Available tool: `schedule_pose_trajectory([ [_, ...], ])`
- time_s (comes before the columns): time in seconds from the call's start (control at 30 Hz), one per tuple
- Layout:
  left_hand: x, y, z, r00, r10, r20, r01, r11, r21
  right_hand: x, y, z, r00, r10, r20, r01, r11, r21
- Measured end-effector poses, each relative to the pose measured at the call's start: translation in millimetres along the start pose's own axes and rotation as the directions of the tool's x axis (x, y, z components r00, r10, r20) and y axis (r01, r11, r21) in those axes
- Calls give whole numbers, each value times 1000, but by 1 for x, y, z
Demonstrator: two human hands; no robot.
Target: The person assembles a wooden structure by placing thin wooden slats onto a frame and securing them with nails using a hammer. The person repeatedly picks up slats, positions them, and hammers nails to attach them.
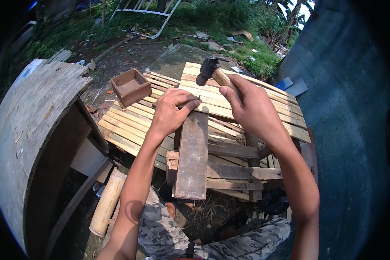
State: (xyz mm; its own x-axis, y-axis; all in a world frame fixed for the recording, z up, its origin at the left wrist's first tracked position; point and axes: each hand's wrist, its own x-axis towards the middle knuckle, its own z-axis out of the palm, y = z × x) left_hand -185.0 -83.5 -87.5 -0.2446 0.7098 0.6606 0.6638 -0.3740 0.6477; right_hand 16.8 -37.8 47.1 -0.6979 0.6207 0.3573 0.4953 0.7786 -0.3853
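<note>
My right hand (258, 108) is wrapped round the wooden handle of a claw hammer (209, 70), its dark head raised above the slats and up from my other fingertips. With thumb and forefinger pressed together, my left hand (171, 108) pinches a small, thin nail (199, 98), mostly hidden by the fingers. The nail stands at the near edge of a panel of pale wooden slats (247, 99). Below my left hand, a dark weathered plank (192, 160) runs toward me from under that edge.
A small open wooden box (131, 86) sits on more slats (125, 125) at the left. A large worn board (34, 112) stands further left, a bamboo piece (108, 202) below it. Dark wooden beams (245, 172) lie under the panel. A bluish wall (346, 130) rises at the right.
</note>
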Motion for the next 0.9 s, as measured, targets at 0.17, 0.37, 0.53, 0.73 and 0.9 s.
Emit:
schedule_pose_trajectory([
  [0.17, 1, 0, 1, 1000, -6, -5, 6, 1000, -16, 0, -5, -3, 993, 57, -105, -53, 997, 48],
  [0.37, -2, -1, 3, 1000, -29, -10, 29, 1000, -11, -4, -3, 6, 999, 31, 36, -29, 998, -58],
  [0.53, -2, -3, 4, 999, 14, -53, -13, 1000, 19, -6, 3, 9, 993, 90, -74, -84, 993, 80],
  [0.73, -1, -2, 6, 998, 10, -66, -10, 1000, -1, -1, 1, 1, 996, 33, -77, -27, 996, 79],
  [0.9, -2, 0, 1, 998, -63, 11, 64, 998, -26, 1, -1, 1, 996, 33, 88, -29, 999, -45],
])
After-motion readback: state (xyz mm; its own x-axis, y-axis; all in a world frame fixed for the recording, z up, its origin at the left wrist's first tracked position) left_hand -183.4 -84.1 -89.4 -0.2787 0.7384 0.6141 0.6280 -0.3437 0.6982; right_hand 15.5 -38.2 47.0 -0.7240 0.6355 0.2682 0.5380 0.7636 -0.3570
